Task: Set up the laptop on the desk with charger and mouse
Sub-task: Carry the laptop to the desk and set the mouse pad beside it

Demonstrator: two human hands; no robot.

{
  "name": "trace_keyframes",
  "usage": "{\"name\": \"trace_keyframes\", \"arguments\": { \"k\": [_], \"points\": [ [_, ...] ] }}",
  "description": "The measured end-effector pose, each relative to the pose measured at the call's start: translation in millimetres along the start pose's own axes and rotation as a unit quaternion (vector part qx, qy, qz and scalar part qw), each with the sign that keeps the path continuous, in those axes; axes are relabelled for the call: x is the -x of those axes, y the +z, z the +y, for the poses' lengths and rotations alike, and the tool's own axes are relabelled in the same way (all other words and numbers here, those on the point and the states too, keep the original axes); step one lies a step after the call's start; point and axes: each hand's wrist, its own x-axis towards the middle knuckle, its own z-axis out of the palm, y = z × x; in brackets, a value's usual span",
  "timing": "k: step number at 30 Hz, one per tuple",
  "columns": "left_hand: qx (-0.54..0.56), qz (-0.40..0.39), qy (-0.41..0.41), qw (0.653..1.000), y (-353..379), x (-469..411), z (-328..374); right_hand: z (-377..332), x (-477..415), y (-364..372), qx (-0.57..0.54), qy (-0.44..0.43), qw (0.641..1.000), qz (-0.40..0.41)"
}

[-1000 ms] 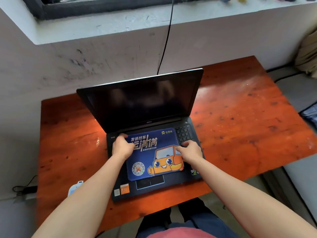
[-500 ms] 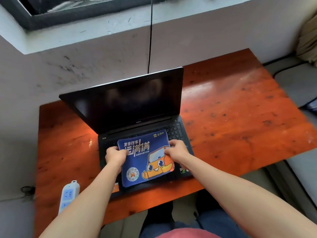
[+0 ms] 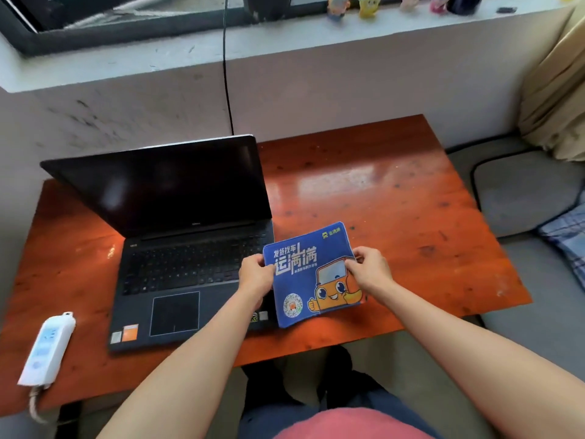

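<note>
Lying on the near left corner of the desk [image 3: 395,198], a white power strip [image 3: 47,346] trails its cord over the edge. Further in, the left hand [image 3: 254,274] and right hand [image 3: 370,270] each pinch a side edge of the blue mouse pad [image 3: 311,274], fingers curled on it, just right of the open laptop [image 3: 190,255]. To place it well, lower it flat and print-up onto the bare wood, clear of the laptop's side and square with the desk's front edge, leaving room for a mouse. Whether the pad already touches the wood cannot be told, and its left corner covers the laptop's front right corner. The screen is dark. No mouse or charger is in view. A black cable [image 3: 225,90] runs down the wall and vanishes behind the lid. On the sill, small figurines [image 3: 335,7] are cut off by the frame.
</note>
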Motion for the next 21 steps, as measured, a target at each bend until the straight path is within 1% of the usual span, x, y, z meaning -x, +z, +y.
{"name": "trace_keyframes", "arguments": {
  "k": [4,6,7,8,10,12,13,16,19,21],
  "points": [
    [-0.030,-0.028,0.002,0.999,44.8,16.0,5.6,35.9,-10.2,-20.8,0.023,0.035,0.999,-0.007],
    [-0.123,-0.036,0.040,0.991,50.4,19.5,3.0,44.5,-14.8,-23.8,0.030,0.044,0.999,-0.009],
    [-0.196,-0.035,0.074,0.977,50.8,21.5,0.4,48.4,-17.1,-25.4,0.031,0.048,0.998,-0.009],
    [-0.270,-0.034,0.114,0.955,50.9,23.3,-2.0,51.3,-19.4,-27.4,0.035,0.050,0.998,-0.010],
    [-0.401,-0.043,0.190,0.895,49.9,28.1,-8.8,56.9,-20.8,-31.3,0.060,0.045,0.997,-0.007],
    [-0.494,-0.047,0.235,0.836,51.9,32.2,-18.8,63.2,-20.8,-36.1,0.115,0.029,0.993,0.008],
    [-0.528,-0.044,0.239,0.814,53.1,33.6,-25.3,66.3,-20.2,-38.4,0.131,0.023,0.991,0.017],
    [-0.593,-0.030,0.218,0.775,54.9,31.6,-42.1,69.7,-23.4,-40.3,0.123,0.027,0.992,0.009],
    [-0.631,-0.033,0.219,0.743,57.1,27.6,-48.3,69.9,-28.4,-40.0,0.098,0.055,0.993,-0.023],
    [-0.645,-0.046,0.226,0.729,59.3,25.3,-48.4,73.5,-30.2,-40.0,0.083,0.085,0.992,-0.036]
  ]
}}
